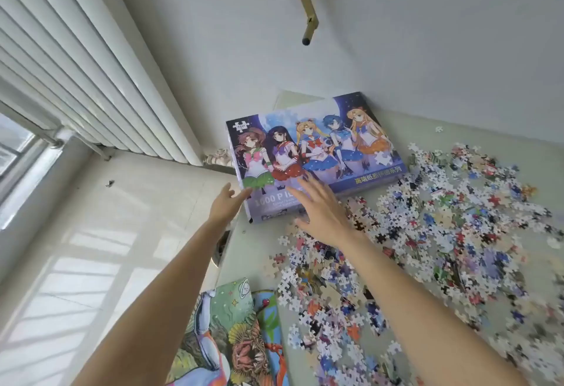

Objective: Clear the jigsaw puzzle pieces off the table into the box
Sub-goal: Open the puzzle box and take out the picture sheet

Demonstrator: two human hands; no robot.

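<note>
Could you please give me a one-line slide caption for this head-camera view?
Both open hands, left hand and right hand, reach for the closed puzzle box beside scattered jigsaw pieces.

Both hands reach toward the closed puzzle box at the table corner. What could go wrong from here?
1. The box lies near the table edge; the left hand or right hand could push it off.
2. Its lid looks closed, so nothing can go in yet.
3. The loose pieces near the right arm could be swept to the floor.

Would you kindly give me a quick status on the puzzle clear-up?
Both hands open, left hand and right hand at the box near edge. Box lid on. Puzzle pieces all on table.
</note>
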